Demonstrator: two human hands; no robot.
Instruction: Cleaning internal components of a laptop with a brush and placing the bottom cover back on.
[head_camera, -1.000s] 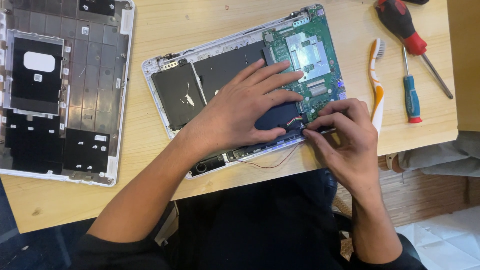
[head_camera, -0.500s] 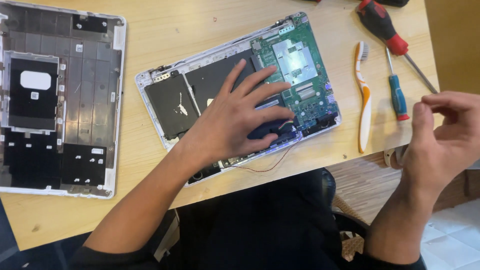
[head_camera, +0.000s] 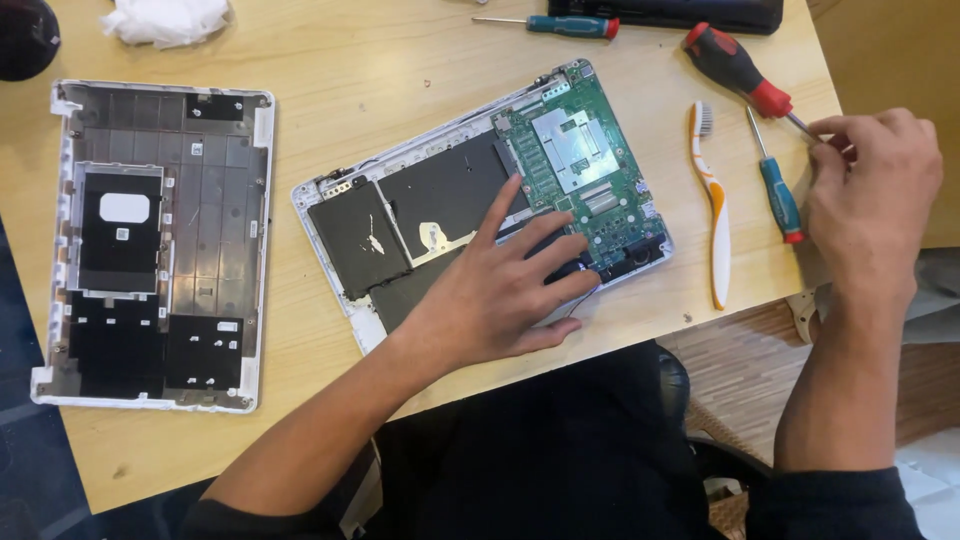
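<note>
An opened white laptop base (head_camera: 335, 190) lies tilted on the wooden table, showing a green circuit board (head_camera: 575, 165) and black battery panels (head_camera: 360, 240). My left hand (head_camera: 500, 290) rests flat on its lower right part, fingers spread, holding nothing. My right hand (head_camera: 870, 190) is off to the right by the table edge. Its thumb and fingertips pinch the metal shaft of a red-and-black screwdriver (head_camera: 735, 65). Just below lie a small blue-handled screwdriver (head_camera: 778, 195) and an orange-and-white toothbrush (head_camera: 715, 210).
The laptop's removed bottom cover (head_camera: 160, 240) lies inside-up at the left. A teal-handled screwdriver (head_camera: 560, 25) and a long black object (head_camera: 665, 12) lie at the far edge. White crumpled tissue (head_camera: 165, 20) and a dark round object (head_camera: 25, 35) sit at the top left.
My right hand left the laptop's lower right corner, lifted away to the right, and now reaches the red screwdriver's shaft. My left hand stays on the laptop.
</note>
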